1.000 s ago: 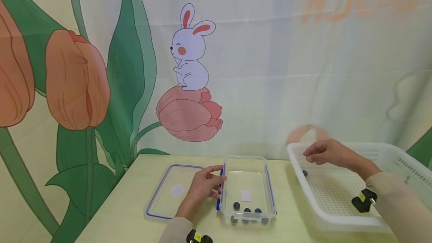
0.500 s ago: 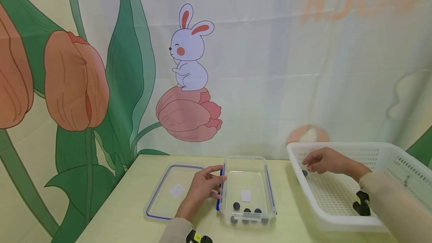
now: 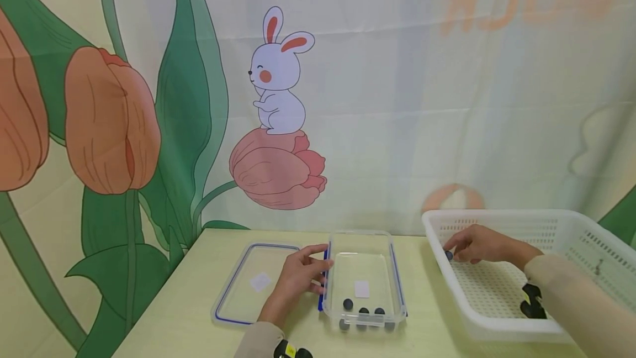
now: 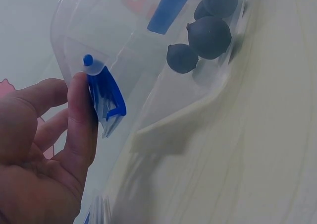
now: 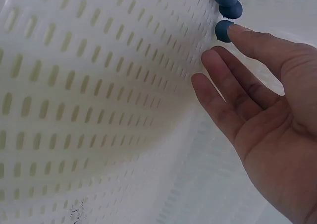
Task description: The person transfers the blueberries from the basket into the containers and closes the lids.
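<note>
Against the left wall of the white basket (image 3: 521, 329), toward its back left corner, sits a dark ball (image 3: 449, 255), round and so without a long axis; it lies just left of the right hand (image 3: 484, 245), out past the palm at the fingertips, and this hand is by far the nearer of the two; one digit overlaps the ball and seems to touch it, while the other fingers that show are loosely bent and apart from it; whether the ball is pinched I cannot tell. Well apart from it on the table (image 3: 174, 314), the left hand (image 3: 298, 275) has its fingers spread and slightly bent, the tips resting at the left side of the transparent box (image 3: 362, 267); the box's long sides run toward the table's back edge, loose balls (image 3: 348, 304) gather at its near end, and the lid (image 3: 238, 297) lies flat to its left. From the head only one ball shows by the basket wall; the right wrist view adds two more balls (image 5: 231, 10) in line beyond it; the left wrist view alone shows the blue latch (image 4: 106, 92) plainly, hanging beside the hand.
</note>
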Tool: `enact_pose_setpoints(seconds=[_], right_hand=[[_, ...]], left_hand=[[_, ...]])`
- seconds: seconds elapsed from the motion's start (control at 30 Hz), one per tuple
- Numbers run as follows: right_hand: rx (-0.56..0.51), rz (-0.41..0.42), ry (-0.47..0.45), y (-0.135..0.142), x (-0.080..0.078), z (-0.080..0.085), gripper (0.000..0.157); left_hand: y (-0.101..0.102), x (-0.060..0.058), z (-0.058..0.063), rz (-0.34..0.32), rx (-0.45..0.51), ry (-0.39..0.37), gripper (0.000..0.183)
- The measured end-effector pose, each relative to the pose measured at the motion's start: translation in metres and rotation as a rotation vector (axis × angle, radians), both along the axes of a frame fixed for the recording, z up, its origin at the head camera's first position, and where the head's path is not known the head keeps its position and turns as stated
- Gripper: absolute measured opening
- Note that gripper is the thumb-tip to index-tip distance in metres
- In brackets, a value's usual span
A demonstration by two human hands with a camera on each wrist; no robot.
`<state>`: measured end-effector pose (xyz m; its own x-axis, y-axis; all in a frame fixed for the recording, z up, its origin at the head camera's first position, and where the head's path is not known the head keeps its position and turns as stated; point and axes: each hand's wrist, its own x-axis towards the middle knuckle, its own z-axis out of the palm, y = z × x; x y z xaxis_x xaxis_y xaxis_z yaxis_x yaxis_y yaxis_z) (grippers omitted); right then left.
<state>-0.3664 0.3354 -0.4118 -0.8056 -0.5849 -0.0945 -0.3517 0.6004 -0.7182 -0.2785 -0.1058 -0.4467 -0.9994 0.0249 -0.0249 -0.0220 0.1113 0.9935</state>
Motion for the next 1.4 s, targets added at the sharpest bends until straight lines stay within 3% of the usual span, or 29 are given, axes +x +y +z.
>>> enact_pose_setpoints(seconds=[0.33, 0.67, 0.8, 1.13, 1.4], right_hand=[[0.063, -0.026, 0.026, -0.002, 0.002, -0.001, 0.004], [0.083, -0.009, 0.036, -0.003, 0.004, 0.004, 0.009], [0.127, -0.018, 0.094, -0.001, 0.005, 0.009, 0.009], [0.027, -0.085, 0.155, 0.004, 0.014, 0.041, 0.019], [0.045, -0.173, 0.258, -0.006, 0.032, 0.07, 0.032]], left_hand=[[-0.001, -0.001, -0.003, -0.009, 0.017, 0.006, 0.049], [-0.003, -0.001, -0.002, -0.011, 0.016, 0.014, 0.049], [-0.003, 0.0, -0.002, -0.017, 0.021, 0.014, 0.048], [-0.002, 0.0, -0.002, -0.024, 0.033, 0.007, 0.047], [-0.002, -0.001, -0.002, -0.011, 0.023, 0.001, 0.048]])
